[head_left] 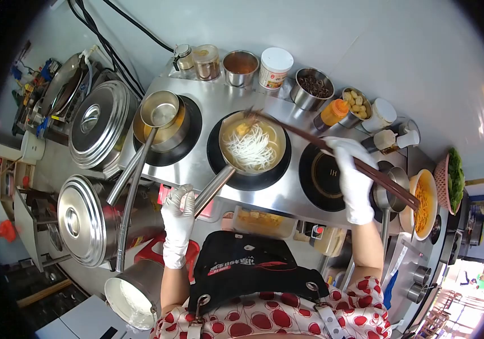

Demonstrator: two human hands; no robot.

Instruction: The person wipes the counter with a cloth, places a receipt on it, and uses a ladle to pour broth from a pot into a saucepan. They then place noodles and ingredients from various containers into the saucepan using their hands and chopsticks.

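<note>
My right hand [350,175], in a white glove, grips long dark brown chopsticks [380,179]. Their far tips reach over the rim of a saucepan [224,158] on the middle burner. White noodles [251,148] lie in pale liquid inside that pan, with a yellowish lump [243,128] by them. Beside the end of the pan's handle [215,189] is my left hand [178,212], gloved and closed. What its fingers hold, if anything, is hidden.
On the left burner stands a pot [165,138] with a ladle [160,109] across it. Large lidded pots [100,127] stand further left. Along the back are a white tub [276,68], a steel pot [312,101] and an orange-topped bottle [331,114]. Shredded orange food fills a bowl [431,226] at right.
</note>
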